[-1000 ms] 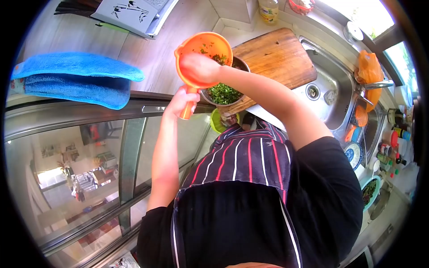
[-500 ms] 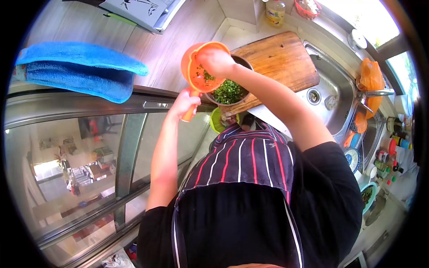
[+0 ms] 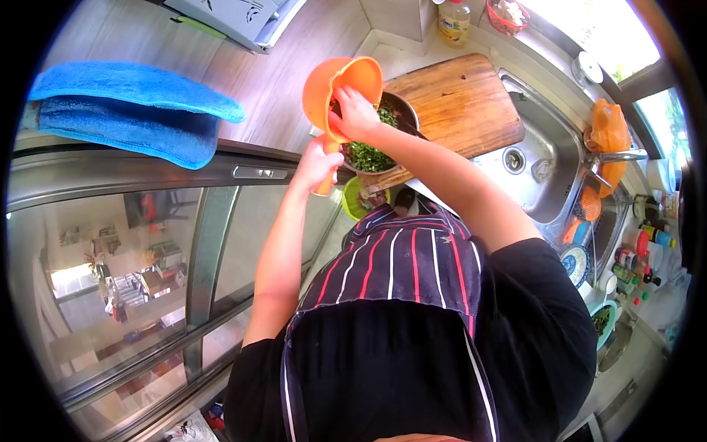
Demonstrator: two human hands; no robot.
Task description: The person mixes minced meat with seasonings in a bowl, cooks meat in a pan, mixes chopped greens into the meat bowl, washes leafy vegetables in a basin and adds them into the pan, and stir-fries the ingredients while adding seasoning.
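Note:
My left hand (image 3: 315, 166) is wrapped round the handle of an orange plastic scoop (image 3: 318, 90), which is tilted over a metal pot (image 3: 411, 110). Inside the scoop's mouth is my right hand (image 3: 356, 116), fingers slightly apart against the inner wall; the fingertips are partly hidden. Chopped greens (image 3: 368, 157) fill the part of the pot that shows below my right wrist. A thin dark handle or utensil (image 3: 412, 130) sticks out over the pot's right rim.
Right of the pot lies a wooden cutting board (image 3: 456, 99), overlapping the edge of a steel sink (image 3: 556, 140). A lime-green bin (image 3: 353, 199) stands below the counter. At left, a blue towel (image 3: 132, 118) hangs over the window rail (image 3: 147, 180). An oil bottle (image 3: 454, 22) stands behind.
The scoop has tipped further toward the pot and risen slightly. My right hand has shifted within its mouth, fingers now more visible. My left hand has moved slightly right with the handle.

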